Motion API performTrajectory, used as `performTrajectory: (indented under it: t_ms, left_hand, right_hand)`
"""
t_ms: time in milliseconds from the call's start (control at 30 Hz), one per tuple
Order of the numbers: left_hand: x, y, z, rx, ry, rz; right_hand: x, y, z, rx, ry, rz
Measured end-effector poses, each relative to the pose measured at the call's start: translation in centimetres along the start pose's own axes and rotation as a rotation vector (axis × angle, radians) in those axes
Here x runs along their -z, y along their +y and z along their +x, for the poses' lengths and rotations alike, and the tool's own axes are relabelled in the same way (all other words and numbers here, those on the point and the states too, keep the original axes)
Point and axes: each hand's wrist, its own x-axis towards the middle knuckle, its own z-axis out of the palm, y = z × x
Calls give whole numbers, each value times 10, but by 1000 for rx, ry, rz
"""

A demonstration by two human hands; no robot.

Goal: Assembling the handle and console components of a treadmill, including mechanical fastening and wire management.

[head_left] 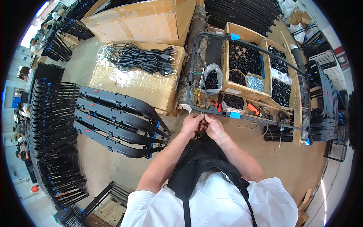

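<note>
My left hand and my right hand meet in front of my black apron, fingertips pinched together. Between them is a thin black cable, which runs down across the near end of a black tubular metal frame. Exactly how the fingers grip the cable is too small to make out. Blue tape wraps the frame in places, and it lies across the workbench just beyond my hands. Inside its curved end sits a clear plastic bag of small black parts.
A wooden tray holds black plastic parts and silver screws. An orange-handled tool lies nearby. Left of the bench, bundled power cords rest on a cardboard box, near several curved black frames. More frames are stacked far left.
</note>
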Motion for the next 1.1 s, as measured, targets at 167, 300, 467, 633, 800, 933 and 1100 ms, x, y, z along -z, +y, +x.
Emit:
performTrajectory:
  t_ms: [167, 300, 467, 633, 800, 933, 1100]
  left_hand:
    - [-2, 0, 0, -39, -7, 57]
    - [8, -15, 1, -170, 43, 297]
    - [17, -49, -6, -528, 89, 280]
    - [22, -54, -16, -609, 122, 312]
    - [36, -52, -18, -731, 134, 356]
    - [38, -39, -30, -612, 88, 423]
    - [42, -43, -23, -566, 49, 398]
  right_hand:
    - [-3, -21, -13, -42, -95, -194]
    - [-28, -60, -49, 244, -69, -1274]
    - [-81, -106, -70, 631, -114, -1914]
    - [-116, -96, -33, 636, -777, -2353]
    - [-123, -106, -7, 863, -1031, -2435]
    - [-106, -118, -17, 701, -967, -2257]
    - [-104, -121, -19, 663, -907, -2165]
